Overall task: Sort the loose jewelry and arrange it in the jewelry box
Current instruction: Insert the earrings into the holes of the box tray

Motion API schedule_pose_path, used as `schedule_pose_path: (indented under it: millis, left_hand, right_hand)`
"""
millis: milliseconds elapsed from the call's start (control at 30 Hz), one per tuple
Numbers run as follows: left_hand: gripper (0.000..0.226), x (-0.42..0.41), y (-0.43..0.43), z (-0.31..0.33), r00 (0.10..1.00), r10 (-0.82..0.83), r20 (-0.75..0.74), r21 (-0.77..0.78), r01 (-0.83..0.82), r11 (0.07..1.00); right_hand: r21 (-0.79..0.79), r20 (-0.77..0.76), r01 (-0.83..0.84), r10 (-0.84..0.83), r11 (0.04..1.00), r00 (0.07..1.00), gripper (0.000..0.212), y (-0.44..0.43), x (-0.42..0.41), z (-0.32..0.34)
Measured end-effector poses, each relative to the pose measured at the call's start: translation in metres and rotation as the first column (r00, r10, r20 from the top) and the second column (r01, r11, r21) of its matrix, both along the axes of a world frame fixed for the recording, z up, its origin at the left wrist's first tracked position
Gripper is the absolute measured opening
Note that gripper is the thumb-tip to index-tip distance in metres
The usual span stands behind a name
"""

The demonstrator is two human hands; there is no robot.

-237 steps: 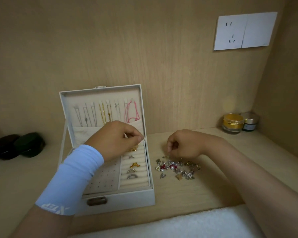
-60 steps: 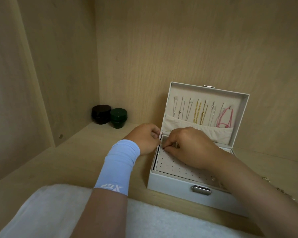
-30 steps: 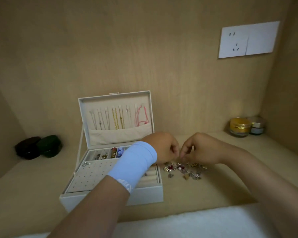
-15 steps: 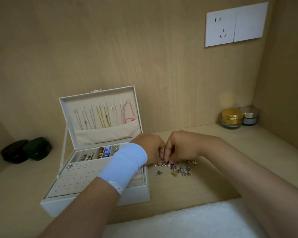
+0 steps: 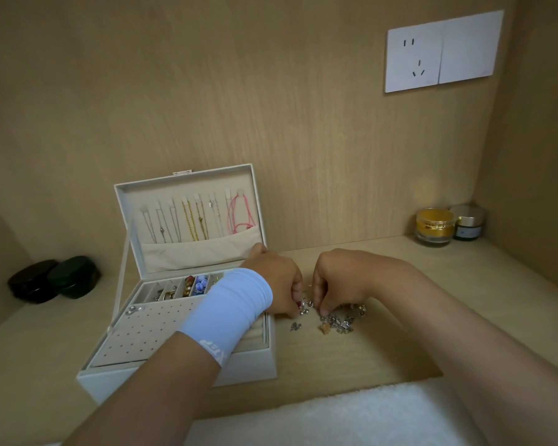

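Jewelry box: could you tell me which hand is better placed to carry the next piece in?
Left, likely: the left hand pinches loose jewelry beside the jewelry box; the right hand pinches its far side.

Shelf (image 5: 400, 349), jewelry box (image 5: 174, 376), loose jewelry (image 5: 337, 322), gold jar (image 5: 434, 226)

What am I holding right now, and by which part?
The left hand and right hand each pinch a tiny piece of the jewelry pile; which part is too small to tell.
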State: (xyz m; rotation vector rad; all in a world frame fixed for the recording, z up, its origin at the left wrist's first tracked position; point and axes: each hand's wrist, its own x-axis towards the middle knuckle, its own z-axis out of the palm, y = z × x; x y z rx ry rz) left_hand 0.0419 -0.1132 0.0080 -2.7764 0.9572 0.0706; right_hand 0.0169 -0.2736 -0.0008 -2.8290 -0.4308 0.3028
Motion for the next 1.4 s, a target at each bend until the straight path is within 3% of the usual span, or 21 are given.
schedule_pose_path:
  millis: [67, 267, 400, 700, 867, 1000, 1133, 1400]
  left_hand:
    - [0.028, -0.001, -0.004, -0.004, 1.0, 0.003, 0.014, 0.01, -0.003, 1.0]
    - [0.013, -0.003, -0.006, -0.002, 0.999, 0.051, -0.017, -0.056, -0.052, 0.997]
    - [0.012, -0.009, 0.0, 0.007, 0.993, 0.109, -0.043, -0.189, -0.115, 0.975]
    - [0.005, -0.021, 0.02, 0.021, 0.968, 0.183, -0.173, -0.534, -0.248, 0.808]
    - [0.016, -0.028, 0.031, 0.02, 0.973, 0.153, -0.173, -0.642, -0.229, 0.732]
    - [0.02, -0.033, 0.046, 0.022, 0.974, 0.126, -0.19, -0.67, -0.222, 0.708]
    - [0.01, -0.033, 0.074, 0.024, 0.965, 0.107, -0.241, -0.675, -0.245, 0.695]
    - [0.006, -0.036, 0.151, 0.017, 0.954, 0.144, -0.262, -0.579, -0.275, 0.767]
  right_hand:
    - [0.006, -0.003, 0.006, -0.006, 1.0, 1.0, 0.012, -0.003, 0.002, -0.002]
    - [0.069, 0.009, -0.003, 0.002, 0.998, 1.0, 0.004, -0.011, 0.008, -0.006]
    - [0.16, -0.007, -0.017, 0.019, 0.987, 1.0, 0.009, -0.013, 0.01, -0.007]
    - [0.222, -0.029, -0.032, 0.04, 0.974, 0.999, 0.019, -0.009, 0.007, -0.002]
    - [0.258, -0.043, -0.009, 0.02, 0.966, 0.999, 0.024, -0.003, 0.003, -0.001]
    - [0.325, -0.102, 0.018, 0.017, 0.946, 0.995, 0.02, -0.002, 0.0, 0.005]
    - [0.385, -0.161, 0.068, -0.006, 0.92, 0.987, 0.024, -0.002, -0.002, 0.006]
    - [0.548, -0.082, 0.063, -0.022, 0.834, 0.996, 0.025, 0.025, -0.01, 0.023]
